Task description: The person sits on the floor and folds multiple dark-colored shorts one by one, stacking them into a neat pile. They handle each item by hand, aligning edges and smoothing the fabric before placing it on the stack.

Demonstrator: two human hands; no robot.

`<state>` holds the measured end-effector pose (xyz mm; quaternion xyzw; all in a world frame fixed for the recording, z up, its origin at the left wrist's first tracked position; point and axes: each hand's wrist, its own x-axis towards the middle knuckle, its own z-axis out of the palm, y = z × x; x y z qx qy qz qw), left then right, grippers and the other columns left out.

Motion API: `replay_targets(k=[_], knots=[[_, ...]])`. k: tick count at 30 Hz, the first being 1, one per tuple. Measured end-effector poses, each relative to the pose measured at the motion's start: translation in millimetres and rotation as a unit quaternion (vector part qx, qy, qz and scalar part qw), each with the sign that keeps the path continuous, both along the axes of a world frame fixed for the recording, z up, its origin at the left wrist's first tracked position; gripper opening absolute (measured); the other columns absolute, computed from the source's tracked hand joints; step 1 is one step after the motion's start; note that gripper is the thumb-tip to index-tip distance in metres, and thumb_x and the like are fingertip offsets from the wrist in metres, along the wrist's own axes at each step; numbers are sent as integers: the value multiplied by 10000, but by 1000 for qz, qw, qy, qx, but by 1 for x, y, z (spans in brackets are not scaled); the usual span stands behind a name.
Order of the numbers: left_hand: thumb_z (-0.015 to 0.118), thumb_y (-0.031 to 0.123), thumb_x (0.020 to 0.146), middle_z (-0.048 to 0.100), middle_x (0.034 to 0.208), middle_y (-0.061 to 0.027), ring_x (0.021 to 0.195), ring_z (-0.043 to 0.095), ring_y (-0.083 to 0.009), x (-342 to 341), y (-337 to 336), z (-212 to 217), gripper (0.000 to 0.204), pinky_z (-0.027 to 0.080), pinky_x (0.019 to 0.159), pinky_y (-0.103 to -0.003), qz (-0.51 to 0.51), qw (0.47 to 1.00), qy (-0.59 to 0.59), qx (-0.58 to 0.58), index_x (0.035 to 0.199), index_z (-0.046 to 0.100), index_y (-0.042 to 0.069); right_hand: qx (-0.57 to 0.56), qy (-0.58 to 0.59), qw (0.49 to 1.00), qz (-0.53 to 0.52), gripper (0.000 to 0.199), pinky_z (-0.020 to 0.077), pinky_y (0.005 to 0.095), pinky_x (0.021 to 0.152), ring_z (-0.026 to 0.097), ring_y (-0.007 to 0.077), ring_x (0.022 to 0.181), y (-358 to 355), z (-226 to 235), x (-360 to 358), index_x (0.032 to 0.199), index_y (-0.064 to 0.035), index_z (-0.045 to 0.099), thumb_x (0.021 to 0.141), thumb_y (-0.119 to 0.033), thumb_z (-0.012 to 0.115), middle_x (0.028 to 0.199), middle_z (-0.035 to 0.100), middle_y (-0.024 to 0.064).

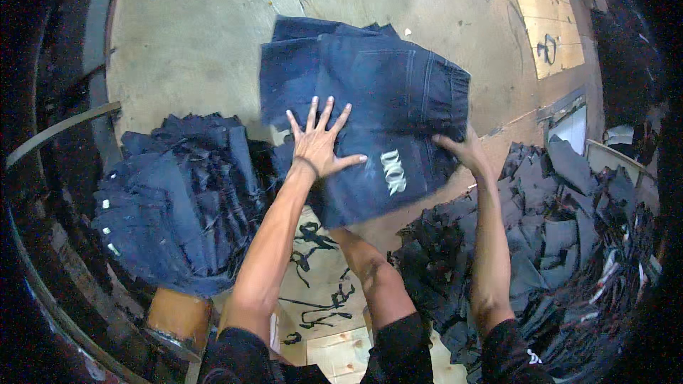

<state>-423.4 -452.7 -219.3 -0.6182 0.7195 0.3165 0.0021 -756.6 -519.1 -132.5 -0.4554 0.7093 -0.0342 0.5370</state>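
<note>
A pair of dark blue denim shorts (384, 99) lies on the wooden worktop (192, 43) in front of me. Its gathered waistband is at the right, and pale lettering is printed on the nearer leg. More dark denim shows from under its far edge. My left hand (318, 146) rests flat on the cloth, fingers spread. At the waistband end, my right hand (466, 151) grips the edge, thumb on top; its other fingers are hidden beneath the fabric.
Stacked dark blue denim pieces (171, 206) stand at the left. A large heap of dark cut fabric (541, 242) fills the right side. Black fabric strips (324, 306) lie scattered below, between my arms. A pale wooden board (551, 11) is at the upper right.
</note>
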Motion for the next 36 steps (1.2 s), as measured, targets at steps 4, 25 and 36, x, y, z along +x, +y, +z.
replay_targets(k=[4, 25, 36], knots=[[821, 773, 580, 40, 1760, -48, 1602, 20, -406, -40, 2, -100, 1339, 17, 1098, -877, -43, 993, -63, 95, 1663, 132, 396, -261, 152, 932, 202, 1143, 378, 511, 1185, 340, 467, 1497, 37, -153, 18, 1619, -52, 282, 760, -498, 889, 1592, 359, 336], [730, 271, 947, 745, 929, -130, 850, 722, -261, 155, 394, 144, 268, 573, 804, -400, 518, 830, 204, 21, 1101, 731, 52, 37, 63, 913, 401, 603, 509, 581, 966, 581, 475, 1184, 343, -20, 258, 1490, -32, 458, 1028, -417, 501, 1273, 562, 325], [763, 734, 775, 250, 1647, -318, 1542, 215, -446, 412, 482, 140, 1256, 178, 1267, -537, 777, 609, -149, -57, 1593, 249, -69, -374, -52, 776, 504, 897, 129, 765, 1175, 133, 552, 1535, 290, 119, 607, 1595, -236, 400, 839, -548, 768, 1687, 125, 301]])
